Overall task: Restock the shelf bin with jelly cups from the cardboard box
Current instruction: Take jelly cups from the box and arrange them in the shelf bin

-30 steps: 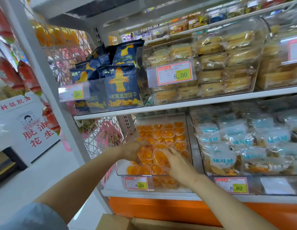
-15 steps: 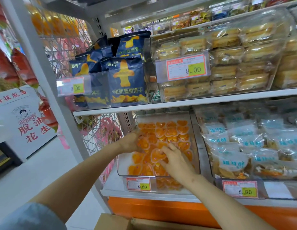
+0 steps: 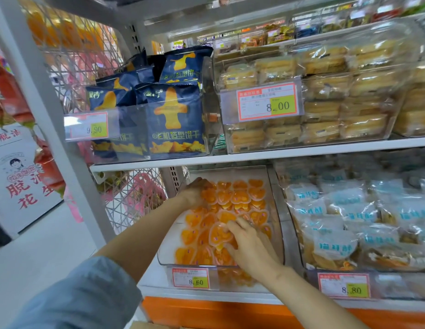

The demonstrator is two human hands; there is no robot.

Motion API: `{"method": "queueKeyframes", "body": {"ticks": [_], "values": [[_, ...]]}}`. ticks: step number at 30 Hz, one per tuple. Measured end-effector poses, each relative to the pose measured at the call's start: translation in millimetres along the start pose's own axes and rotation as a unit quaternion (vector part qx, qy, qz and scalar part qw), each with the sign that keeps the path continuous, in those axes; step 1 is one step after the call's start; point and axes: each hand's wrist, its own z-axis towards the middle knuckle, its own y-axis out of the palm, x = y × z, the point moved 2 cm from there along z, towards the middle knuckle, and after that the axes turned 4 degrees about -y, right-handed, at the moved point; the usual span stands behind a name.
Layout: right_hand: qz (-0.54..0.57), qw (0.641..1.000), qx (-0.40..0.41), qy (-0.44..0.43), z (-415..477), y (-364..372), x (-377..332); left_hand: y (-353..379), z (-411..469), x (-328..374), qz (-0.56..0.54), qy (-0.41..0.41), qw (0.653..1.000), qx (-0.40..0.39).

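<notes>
1. This is the putting-in step. Both hands are down inside the shelf bin (image 3: 277,233), a clear tub on the lower shelf, right under the blue snack bags (image 3: 173,119)
2. The jelly cups (image 3: 233,198) are orange and shaped like hearts. They lie loose in the bin and cover most of it. A bare white patch shows at the front left
3. The right hand (image 3: 249,245) is at the front of the bin. Its fingers are bent over the front cup (image 3: 218,236) and the thumb looks tucked under the rim, so I think it is pinching that cup
4. The left hand (image 3: 195,191) is at the back left corner, on top of the cups there. Its fingers curve down, but the fingertips are hidden and blurry. I cannot tell if it holds a cup or only pushes
5. Next, I think the front cup needs to be laid flat in a gap and let go. Then the hands must go back down to the box for more. The cups are light and slippery, so a gentle touch is best, or they may slide about
6. Only a small corner of the cardboard box (image 3: 145,326) shows at the very bottom, so I cannot see how many cups are left in it
7. The price tag (image 3: 190,278) covers part of the bin's front. The right arm hides some cups, and the packets to the right are too blurry to read
</notes>
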Motion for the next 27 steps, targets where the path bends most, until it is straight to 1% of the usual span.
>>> {"method": "queueKeyframes", "body": {"ticks": [5,8,10,12,13,14,15,17,18,19,22,24,27], "values": [[0.005,1.0,0.006,0.004,2,2,2,1,1,1,0.028,0.001,1.0,-0.003],[0.044,0.999,0.009,0.023,5,5,4,0,-3,-1,0.063,0.004,0.998,-0.019],[0.097,0.994,0.012,0.047,7,9,9,-7,-13,-1,0.068,0.021,0.997,0.01],[0.152,0.986,0.019,0.06,9,11,13,-16,-30,4,0.013,0.054,0.996,0.07],[0.18,0.981,0.023,0.063,9,11,15,-20,-41,8,-0.019,0.076,0.993,0.083],[0.207,0.976,0.027,0.068,9,10,16,-22,-52,10,-0.054,0.091,0.992,0.074],[0.227,0.971,0.029,0.075,10,8,16,-21,-63,13,-0.085,0.101,0.99,0.042],[0.253,0.963,0.032,0.09,9,5,17,-10,-81,15,-0.136,0.097,0.984,-0.055],[0.258,0.961,0.037,0.094,9,5,17,-3,-86,15,-0.153,0.09,0.98,-0.092],[0.25,0.963,0.044,0.096,9,6,17,3,-91,16,-0.168,0.082,0.976,-0.111],[0.197,0.974,0.065,0.09,7,4,12,12,-98,13,-0.228,0.043,0.967,-0.107],[0.158,0.983,0.034,0.091,5,3,2,13,-107,13,-0.275,0.0,0.955,-0.113],[0.104,0.987,-0.031,0.12,4,8,-13,14,-121,18,-0.322,-0.061,0.938,-0.113]]}}
